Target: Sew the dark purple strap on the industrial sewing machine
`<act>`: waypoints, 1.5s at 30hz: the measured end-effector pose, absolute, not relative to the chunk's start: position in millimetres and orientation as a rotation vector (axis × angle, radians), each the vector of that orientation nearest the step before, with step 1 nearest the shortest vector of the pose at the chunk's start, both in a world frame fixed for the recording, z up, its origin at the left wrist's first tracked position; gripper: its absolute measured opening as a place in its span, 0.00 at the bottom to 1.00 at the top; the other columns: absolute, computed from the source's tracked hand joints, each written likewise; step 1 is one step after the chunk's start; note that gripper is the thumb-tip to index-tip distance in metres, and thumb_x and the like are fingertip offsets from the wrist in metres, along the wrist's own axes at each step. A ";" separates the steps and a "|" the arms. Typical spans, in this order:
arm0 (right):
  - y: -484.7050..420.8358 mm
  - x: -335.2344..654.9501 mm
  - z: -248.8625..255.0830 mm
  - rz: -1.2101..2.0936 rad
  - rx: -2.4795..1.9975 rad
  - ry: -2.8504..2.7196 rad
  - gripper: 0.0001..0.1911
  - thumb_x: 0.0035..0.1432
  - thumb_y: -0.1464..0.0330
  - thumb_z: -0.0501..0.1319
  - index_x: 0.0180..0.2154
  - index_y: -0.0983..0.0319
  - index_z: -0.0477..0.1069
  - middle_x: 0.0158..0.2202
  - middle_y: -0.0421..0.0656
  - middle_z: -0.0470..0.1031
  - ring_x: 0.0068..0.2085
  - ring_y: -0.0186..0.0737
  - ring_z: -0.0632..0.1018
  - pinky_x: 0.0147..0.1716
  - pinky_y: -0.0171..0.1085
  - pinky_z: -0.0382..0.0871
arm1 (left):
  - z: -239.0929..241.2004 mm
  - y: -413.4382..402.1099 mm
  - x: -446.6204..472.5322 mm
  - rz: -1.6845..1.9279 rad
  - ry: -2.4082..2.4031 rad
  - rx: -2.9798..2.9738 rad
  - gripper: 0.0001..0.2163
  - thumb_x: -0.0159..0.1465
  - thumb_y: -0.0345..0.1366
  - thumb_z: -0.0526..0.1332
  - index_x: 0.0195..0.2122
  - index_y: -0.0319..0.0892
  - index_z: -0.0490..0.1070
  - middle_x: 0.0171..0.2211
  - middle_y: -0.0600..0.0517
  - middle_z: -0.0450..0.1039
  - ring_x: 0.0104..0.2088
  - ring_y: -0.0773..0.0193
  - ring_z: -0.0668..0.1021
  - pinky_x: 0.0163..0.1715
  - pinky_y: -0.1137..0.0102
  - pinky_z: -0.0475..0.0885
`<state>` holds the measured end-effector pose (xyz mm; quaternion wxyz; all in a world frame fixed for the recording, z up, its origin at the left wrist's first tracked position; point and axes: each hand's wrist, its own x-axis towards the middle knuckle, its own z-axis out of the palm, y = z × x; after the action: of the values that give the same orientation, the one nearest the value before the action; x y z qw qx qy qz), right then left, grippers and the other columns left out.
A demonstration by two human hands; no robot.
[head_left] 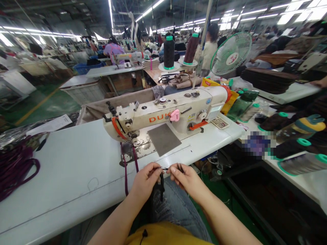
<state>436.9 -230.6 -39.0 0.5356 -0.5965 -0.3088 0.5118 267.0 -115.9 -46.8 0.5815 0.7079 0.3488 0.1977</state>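
In the head view, both hands meet just off the near edge of the tabletop (71,170), over the person's lap. The left hand (145,179) has its grip closed, thumb and forefinger pinched on the top end of a black strap (161,187), which hangs straight down below that grip. The right hand (186,177) is also closed in a fingertip pinch. It holds the other end of a small pale piece (164,168) that bridges the gap between the two grips. A thin dark item is tucked behind the right grip, perhaps snips, but the view is too small to be sure.

Beyond the grips, a purple strap (125,177) trails over the tabletop edge to the left of the left grip. It runs up to the needle end of the sewing machine (166,114), where a grey patch (164,139) lies on the bed.

As a judgement, this fine work goes best with the two pinches close together and the wrists steadied near the tabletop edge. The black strap should hang free so its weight does not twist the small piece. The purple strap should stay clear of the left grip.
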 end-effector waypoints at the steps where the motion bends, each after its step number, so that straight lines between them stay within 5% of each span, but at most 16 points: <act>1: -229.2 436.6 -39.8 1.195 -1.409 -0.735 0.30 0.57 0.41 0.69 0.41 0.61 0.76 0.31 0.40 0.75 0.28 0.33 0.70 0.26 0.33 0.62 | -46.3 -117.2 267.2 0.436 0.826 1.541 0.15 0.69 0.50 0.62 0.39 0.43 0.77 0.28 0.53 0.78 0.28 0.64 0.76 0.31 0.70 0.68; 4: -226.3 433.4 -41.6 1.276 -1.277 -0.774 0.30 0.53 0.45 0.73 0.46 0.61 0.78 0.39 0.43 0.80 0.38 0.38 0.77 0.35 0.35 0.70 | -41.9 -122.4 268.7 0.407 0.816 1.218 0.19 0.68 0.55 0.64 0.40 0.42 0.76 0.27 0.54 0.77 0.25 0.67 0.74 0.25 0.74 0.65; 6: -226.7 431.1 -42.9 1.385 -1.190 -0.781 0.29 0.53 0.47 0.75 0.46 0.63 0.78 0.38 0.43 0.80 0.35 0.35 0.75 0.34 0.34 0.68 | -37.6 -124.8 270.1 0.434 0.799 1.043 0.19 0.65 0.55 0.68 0.39 0.42 0.75 0.27 0.54 0.77 0.25 0.67 0.75 0.25 0.75 0.68; 10: -231.7 432.5 -46.9 1.518 -1.163 -0.668 0.27 0.52 0.50 0.76 0.41 0.64 0.78 0.33 0.42 0.81 0.23 0.25 0.63 0.21 0.30 0.51 | -33.0 -123.5 271.2 0.522 0.889 0.904 0.21 0.59 0.54 0.74 0.37 0.41 0.75 0.29 0.52 0.80 0.28 0.66 0.79 0.25 0.77 0.71; 13: -234.8 436.5 -50.2 1.600 -1.160 -0.549 0.27 0.50 0.51 0.78 0.42 0.64 0.77 0.32 0.42 0.81 0.19 0.22 0.56 0.16 0.30 0.39 | -36.0 -119.8 270.0 0.556 0.929 0.876 0.21 0.59 0.54 0.73 0.37 0.39 0.77 0.29 0.49 0.81 0.25 0.69 0.77 0.17 0.81 0.60; 18: -235.6 439.9 -51.7 1.639 -1.123 -0.364 0.28 0.45 0.55 0.80 0.41 0.65 0.77 0.32 0.44 0.80 0.20 0.22 0.58 0.16 0.28 0.36 | -42.2 -114.9 269.4 0.639 0.904 0.809 0.18 0.57 0.47 0.74 0.37 0.38 0.78 0.39 0.44 0.84 0.29 0.67 0.80 0.13 0.83 0.52; 33: -229.9 447.7 -47.2 1.594 -0.981 -0.161 0.23 0.44 0.64 0.82 0.40 0.65 0.79 0.31 0.42 0.78 0.22 0.21 0.56 0.16 0.23 0.39 | -46.4 -111.6 267.4 0.722 0.938 0.740 0.15 0.55 0.41 0.75 0.33 0.33 0.79 0.33 0.43 0.82 0.31 0.63 0.83 0.12 0.85 0.54; 45: -228.5 452.6 -56.2 1.577 -0.905 -0.083 0.22 0.46 0.67 0.81 0.42 0.66 0.79 0.33 0.43 0.78 0.23 0.21 0.58 0.16 0.21 0.43 | -43.5 -105.6 267.2 0.699 0.937 0.735 0.15 0.51 0.40 0.78 0.33 0.37 0.78 0.38 0.46 0.82 0.36 0.61 0.84 0.11 0.85 0.54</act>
<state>452.6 -228.5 -56.2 0.6138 -0.3927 -0.0360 0.6839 267.2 -105.6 -43.5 0.7711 0.3388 0.4320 0.3225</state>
